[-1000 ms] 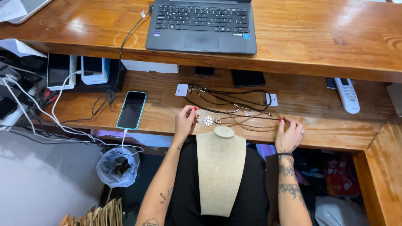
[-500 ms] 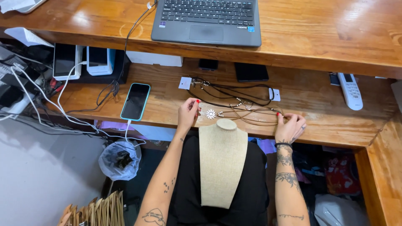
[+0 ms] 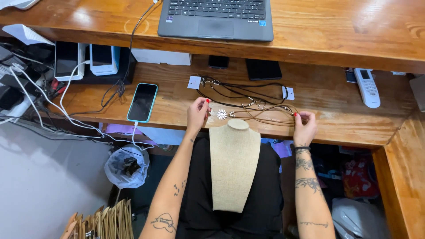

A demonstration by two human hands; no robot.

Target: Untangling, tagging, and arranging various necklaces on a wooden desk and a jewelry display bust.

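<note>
Spanning two levels, wooden desk point(image 3: 354, 26), laptop point(image 3: 217, 17) above

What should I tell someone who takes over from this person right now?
Left hand: pinching the cord beside the silver sun pendant.
Right hand: pinching the other end of the brown cord necklaces.
The cords lie tangled on the wooden shelf, just above the linen bust stand resting on the lap.
Done: cords grasped at both ends.
Left: nothing hangs on the bust yet.
</note>
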